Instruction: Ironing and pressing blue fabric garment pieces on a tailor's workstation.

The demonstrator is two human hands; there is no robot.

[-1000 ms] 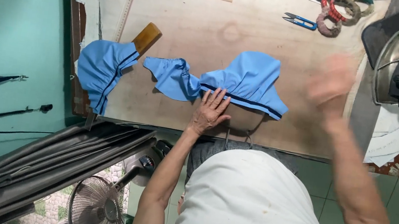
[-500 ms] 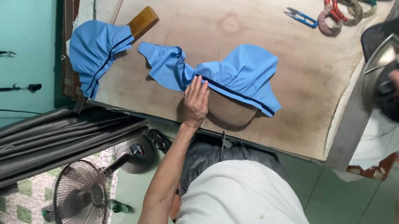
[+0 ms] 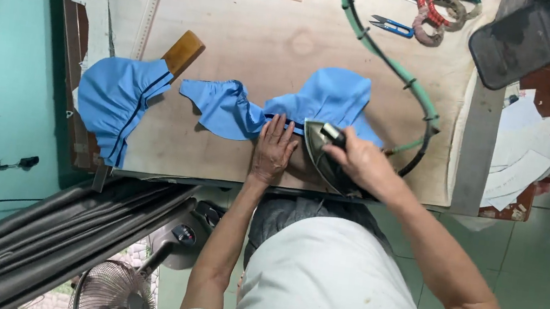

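Head view: iron (image 3: 323, 155) now down on the near edge of the blue cloth (image 3: 328, 101), off its dark rest (image 3: 524, 40) at far right. Right hand (image 3: 357, 162) closed round the handle; left hand (image 3: 274, 149) flat, fingers spread, pinning the cloth just left of the iron. Green hose (image 3: 399, 72) trailing across the board. Pressing apparently begun; contact with the sole hard to confirm. Wooden block (image 3: 183, 52) and second blue piece (image 3: 115, 102) at left.

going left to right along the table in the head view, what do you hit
blue fabric piece → wooden block → left hand → iron held by right hand → green hose → dark iron rest
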